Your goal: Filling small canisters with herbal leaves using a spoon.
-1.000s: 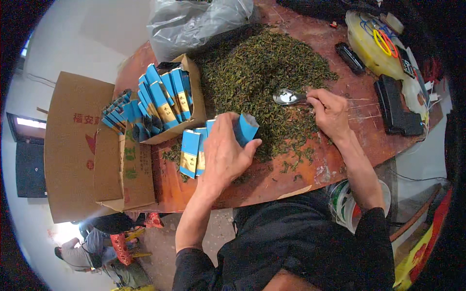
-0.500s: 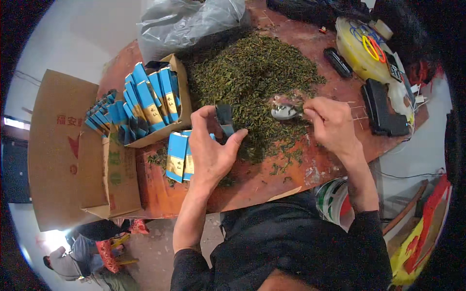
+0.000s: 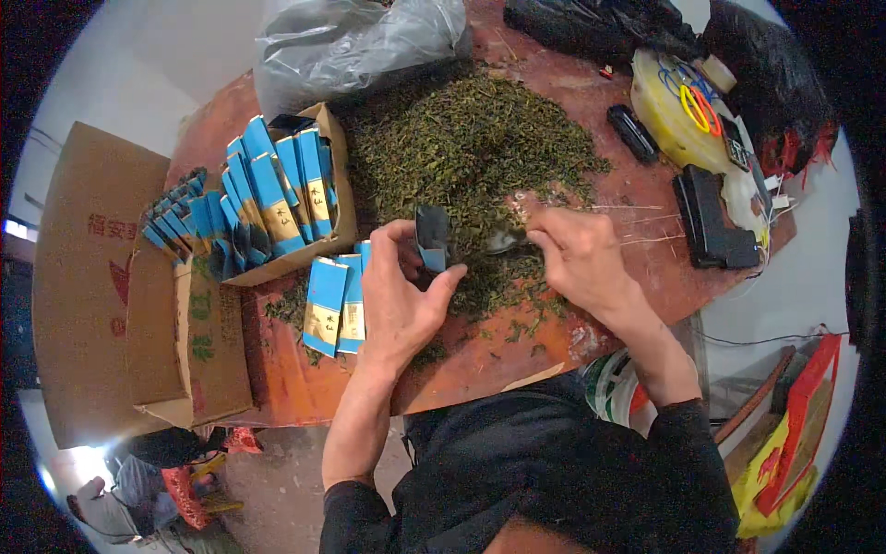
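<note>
A large heap of dark green tea leaves (image 3: 471, 138) covers the middle of the reddish table. My left hand (image 3: 399, 309) grips a small blue sachet (image 3: 431, 238) upright, its mouth gaping and its inside dark. In my right hand (image 3: 588, 257) is a metal spoon (image 3: 503, 242), pinched by the handle. The spoon's bowl is at the near edge of the heap, to the right of the sachet, partly hidden by leaves. Beside my left wrist lie several blue and gold sachets (image 3: 325, 305), flat on the table.
At the left, a small carton (image 3: 346, 189) holds several upright blue sachets, next to a big open cardboard box (image 3: 88, 277). A clear plastic bag (image 3: 360, 46) stands behind. A black device (image 3: 706, 222) and a yellow round lid (image 3: 660, 102) lie right. A person (image 3: 120, 503) is low left.
My right hand has moved left with the spoon, bringing its bowl closer to the sachet and lower among the leaves. My left hand still holds the sachet upright. The view has shifted slightly.
</note>
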Tool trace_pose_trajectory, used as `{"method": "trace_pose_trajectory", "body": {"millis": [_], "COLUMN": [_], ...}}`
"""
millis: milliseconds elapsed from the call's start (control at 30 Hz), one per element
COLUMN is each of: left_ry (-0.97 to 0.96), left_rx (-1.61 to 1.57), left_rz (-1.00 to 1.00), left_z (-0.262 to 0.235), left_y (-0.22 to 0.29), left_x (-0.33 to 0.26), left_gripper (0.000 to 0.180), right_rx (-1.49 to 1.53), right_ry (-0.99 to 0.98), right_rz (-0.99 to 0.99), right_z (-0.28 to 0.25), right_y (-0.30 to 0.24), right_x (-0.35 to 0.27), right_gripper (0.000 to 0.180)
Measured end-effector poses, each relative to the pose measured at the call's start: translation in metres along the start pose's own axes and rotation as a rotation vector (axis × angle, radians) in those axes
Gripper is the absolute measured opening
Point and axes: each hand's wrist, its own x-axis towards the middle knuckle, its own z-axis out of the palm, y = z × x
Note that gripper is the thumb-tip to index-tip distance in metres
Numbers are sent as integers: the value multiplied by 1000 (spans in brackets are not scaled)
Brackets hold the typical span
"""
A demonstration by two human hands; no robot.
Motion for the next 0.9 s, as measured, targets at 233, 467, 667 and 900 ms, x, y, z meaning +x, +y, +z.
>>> {"method": "trace_pose_trajectory", "body": {"millis": [233,467,667,900], "left_ry": [-8,-26,-11,-16], "left_rx": [-64,-55,-41,-74], "left_rz": [-18,-65,-31,-50], "left_z": [5,6,5,6], "left_y": [-5,-3,-3,2], "left_x": [-1,-1,-1,-2], "left_gripper": [63,63,60,58], "right_rx": [135,188,201,234], "right_ry": [128,207,244,261], "right_rz": [-1,4,26,75], "right_z": [31,33,29,11], "right_y": [10,13,15,10], "right_x": [4,5,5,11], "right_gripper": [4,6,7,5]}}
